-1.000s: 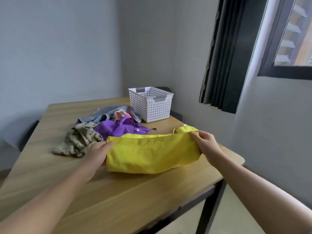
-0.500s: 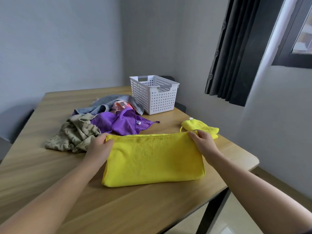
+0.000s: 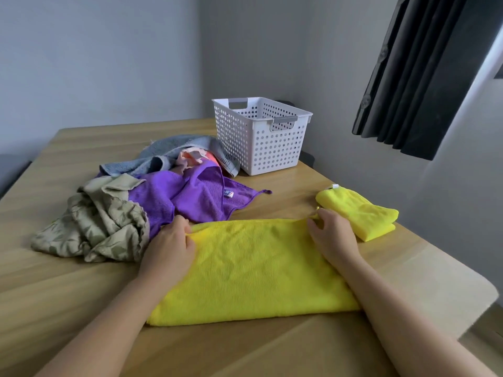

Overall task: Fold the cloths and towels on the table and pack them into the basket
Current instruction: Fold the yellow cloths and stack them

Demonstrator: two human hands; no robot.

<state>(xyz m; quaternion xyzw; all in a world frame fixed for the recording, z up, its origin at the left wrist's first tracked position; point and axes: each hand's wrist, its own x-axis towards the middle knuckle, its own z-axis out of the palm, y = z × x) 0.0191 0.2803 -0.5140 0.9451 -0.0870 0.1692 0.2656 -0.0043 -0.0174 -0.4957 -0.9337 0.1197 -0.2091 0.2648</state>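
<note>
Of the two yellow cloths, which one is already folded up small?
The small yellow bundle just right of the right hand; the larger yellow cloth is spread wide and flat.

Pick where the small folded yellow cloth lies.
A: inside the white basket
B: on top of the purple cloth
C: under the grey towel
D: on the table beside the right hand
D: the small folded yellow cloth lies on the table just beyond the right hand, which pinches the large yellow towel, outside the white basket.
</note>
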